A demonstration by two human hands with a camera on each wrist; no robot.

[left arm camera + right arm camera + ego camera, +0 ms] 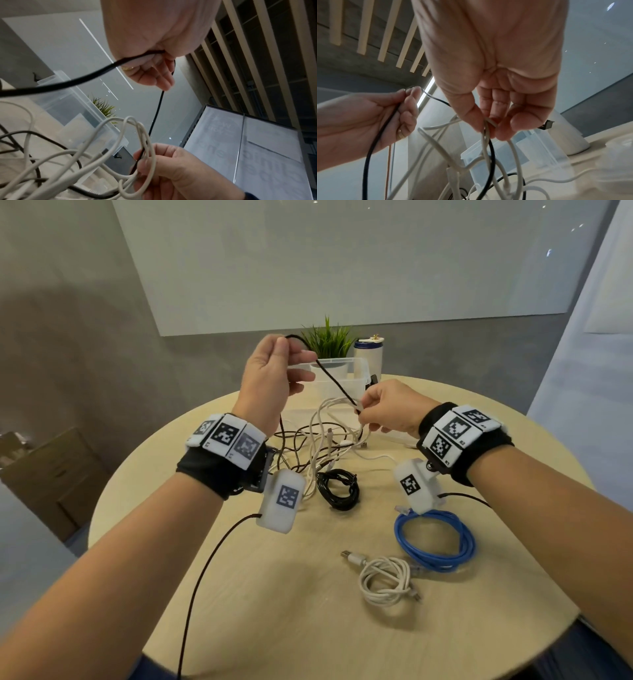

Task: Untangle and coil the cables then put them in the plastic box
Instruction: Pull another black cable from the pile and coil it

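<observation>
Fingers (284, 345) pinching black cable (334, 380), slanting down-right to right hand (387, 410)

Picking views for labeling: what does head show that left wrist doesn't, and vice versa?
Head only: three coiled cables lying on the round table: black coil, blue coil, white coil; also the white canister behind the box.

Left wrist only: a close view of the right hand with white loops and the black strand in its grip, plus the slatted ceiling.

Both: left hand pinching the black cable, the white tangle, plastic box, plant.
</observation>
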